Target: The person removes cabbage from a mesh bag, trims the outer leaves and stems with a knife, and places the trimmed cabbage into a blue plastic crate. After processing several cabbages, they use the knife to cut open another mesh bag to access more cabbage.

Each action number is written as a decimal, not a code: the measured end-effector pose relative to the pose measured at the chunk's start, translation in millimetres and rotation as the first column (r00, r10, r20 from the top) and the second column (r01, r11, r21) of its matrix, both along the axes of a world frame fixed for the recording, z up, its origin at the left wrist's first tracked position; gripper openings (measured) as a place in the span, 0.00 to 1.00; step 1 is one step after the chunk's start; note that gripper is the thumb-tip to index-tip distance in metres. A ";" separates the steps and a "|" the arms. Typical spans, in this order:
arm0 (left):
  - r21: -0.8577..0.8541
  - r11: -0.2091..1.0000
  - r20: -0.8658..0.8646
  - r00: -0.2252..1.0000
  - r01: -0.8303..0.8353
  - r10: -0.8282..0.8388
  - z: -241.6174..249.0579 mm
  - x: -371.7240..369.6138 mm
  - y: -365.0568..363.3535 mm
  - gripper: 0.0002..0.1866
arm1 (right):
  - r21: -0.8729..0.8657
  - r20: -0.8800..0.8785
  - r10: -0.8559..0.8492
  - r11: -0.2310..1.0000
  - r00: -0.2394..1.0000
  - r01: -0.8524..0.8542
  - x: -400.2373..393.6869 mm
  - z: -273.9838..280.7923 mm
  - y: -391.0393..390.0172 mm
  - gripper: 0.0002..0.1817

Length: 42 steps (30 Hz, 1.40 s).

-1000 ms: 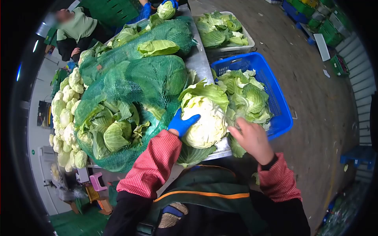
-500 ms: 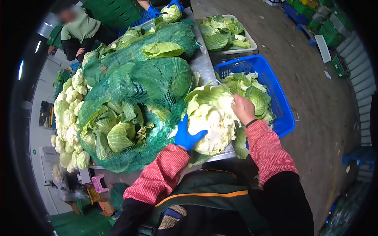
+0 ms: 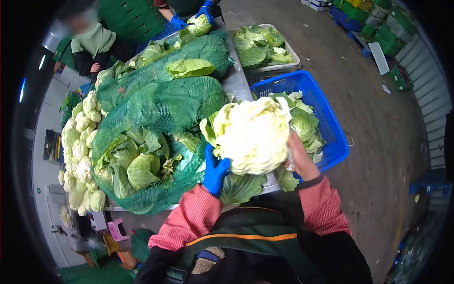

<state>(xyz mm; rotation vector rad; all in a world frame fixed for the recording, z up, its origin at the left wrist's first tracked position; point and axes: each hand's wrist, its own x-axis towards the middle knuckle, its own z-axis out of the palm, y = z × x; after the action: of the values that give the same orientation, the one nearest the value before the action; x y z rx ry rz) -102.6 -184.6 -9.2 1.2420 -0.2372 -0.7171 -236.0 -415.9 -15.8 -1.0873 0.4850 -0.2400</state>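
Observation:
A large, pale cabbage [image 3: 253,135] with ruffled leaf edges is in front of me above the table's near corner, partly washed out by glare. My left hand [image 3: 215,170], in a blue glove, supports its lower left side, thumb apart from the fingers. My bare right hand [image 3: 301,158] is closed at its right side, around what looks like a knife [image 3: 290,163] with a pale handle; the blade runs up along the cabbage and is partly blurred. A loose green leaf [image 3: 241,188] lies beneath the cabbage. Left of it, cabbages [image 3: 144,171] show in the opening of a green mesh bag [image 3: 177,102].
A blue crate [image 3: 333,132] of cabbage leaves stands at the right of the metal table [image 3: 239,85]. Behind it is a pale bin [image 3: 283,66] of leaves. Pale heads [image 3: 82,146] are piled at left. A co-worker's gloved hands [image 3: 178,22] hold a cabbage at the far end; another person [image 3: 97,45] is far left.
The cabbage has turned, showing a rounder pale face, and risen slightly. My right hand has moved down from its upper right edge to its lower right side. My left hand has shifted slightly left.

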 end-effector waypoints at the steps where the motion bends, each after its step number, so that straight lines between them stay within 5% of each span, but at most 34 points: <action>1: 0.088 0.994 0.101 0.992 0.063 -0.072 -0.4 14.4 8.3 0.32 | 0.175 0.094 -0.104 0.981 0.990 0.086 5.2 -10.9 -6.6 0.35; 2: 0.177 0.978 0.199 0.969 0.112 -0.147 -0.6 28.7 16.5 0.29 | 0.295 0.126 -0.088 0.954 0.988 0.048 5.3 -9.3 -11.0 0.35; 4: -0.007 0.989 0.251 0.957 0.150 -0.143 12.7 60.9 10.0 0.28 | 0.526 0.186 -0.074 0.850 0.980 -0.036 0.1 -8.6 -13.8 0.34; 5: -0.224 0.965 0.212 0.973 0.136 -0.088 23.3 69.2 2.0 0.30 | 0.420 0.144 -0.014 0.906 0.989 -0.048 4.4 -14.2 -14.1 0.33; 6: -0.191 0.964 -0.188 0.957 0.188 -0.223 22.9 75.4 -12.6 0.35 | 0.305 0.097 0.046 0.949 0.994 -0.074 16.5 -24.2 -15.0 0.32; 8: 0.097 0.964 0.236 0.935 0.249 -0.265 -9.3 64.5 -20.5 0.43 | -0.038 -0.013 0.077 0.996 0.997 -0.077 35.1 -55.1 -14.8 0.29; 9: 0.023 0.965 -0.048 0.965 0.260 -0.259 -1.3 59.3 -22.1 0.43 | -0.032 -0.069 0.119 0.992 0.990 -0.122 39.0 -45.2 -11.7 0.27; 11: 0.105 0.981 -0.271 0.954 0.161 -0.127 -13.9 56.3 -19.0 0.45 | -0.306 -0.207 0.086 0.940 0.975 -0.148 41.9 -87.7 -8.6 0.23; 14: 0.182 0.964 -0.044 0.981 0.196 -0.191 -26.2 47.0 -20.9 0.47 | -0.849 -0.313 -0.081 0.471 0.946 -0.241 17.6 -56.8 3.0 0.16; 20: 0.247 0.967 -0.003 0.998 0.064 -0.065 -22.7 39.3 -37.5 0.48 | -0.947 -0.321 -0.193 0.083 0.927 -0.311 -43.8 25.9 31.1 0.09; 24: 0.251 0.965 -0.148 0.983 -0.069 0.109 -20.9 24.5 -42.4 0.46 | -0.932 -0.362 -0.261 0.089 0.895 -0.351 -68.0 5.2 51.7 0.09; 28: 0.170 0.945 -0.087 0.951 -0.279 0.296 -40.1 -0.6 -52.3 0.45 | -0.932 -0.363 -0.291 0.122 0.885 -0.342 -64.0 -4.6 49.2 0.09; 33: 0.165 0.934 0.065 0.948 -0.317 0.311 -41.7 -20.2 -55.8 0.45 | -0.924 -0.380 -0.377 0.110 0.845 -0.366 -63.4 -9.9 40.1 0.11; 37: 0.153 0.934 0.108 0.945 -0.323 0.309 -43.9 -27.4 -52.3 0.46 | -0.858 -0.409 -0.565 0.506 0.717 -0.090 -64.2 -48.5 -23.5 0.16; 42: 0.199 0.945 0.161 0.960 -0.261 0.231 -34.7 -24.3 -50.0 0.47 | -0.831 -0.422 -0.330 0.514 0.844 -0.215 -30.7 3.8 -9.6 0.21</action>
<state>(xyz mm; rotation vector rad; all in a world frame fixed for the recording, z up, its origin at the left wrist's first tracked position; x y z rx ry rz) -126.9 -234.6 -43.9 1.5027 -0.1119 -0.4499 -266.7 -425.5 -12.0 -2.1884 0.9744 -0.2382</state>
